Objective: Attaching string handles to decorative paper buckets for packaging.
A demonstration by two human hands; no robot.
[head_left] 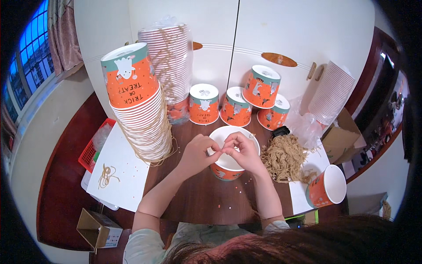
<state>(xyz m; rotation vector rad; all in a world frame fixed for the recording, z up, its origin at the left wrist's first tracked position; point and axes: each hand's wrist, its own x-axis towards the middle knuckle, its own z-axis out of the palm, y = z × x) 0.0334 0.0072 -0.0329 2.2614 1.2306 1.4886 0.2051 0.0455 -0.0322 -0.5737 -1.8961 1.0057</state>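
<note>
An orange paper bucket (227, 174) with a white inside stands upright on the brown table in front of me, its mouth facing up. Over that mouth, my left hand (198, 152) and my right hand (244, 153) meet fingertip to fingertip. Both are closed in a pinch, and whatever lies between the fingers is too small to name. A short bit of tan cord (252, 136) shows at the bucket's far right rim. Close to my right hand lies a tangled heap of tan cords (283, 159).
A tall stack of upturned buckets (130, 83), with cords draped around it, stands at left; a bagged stack (165, 57) rises behind. Several upturned buckets (204, 105) line the back. One bucket (319, 190) lies tilted at right. Loose cord (107, 176) rests on white paper at left.
</note>
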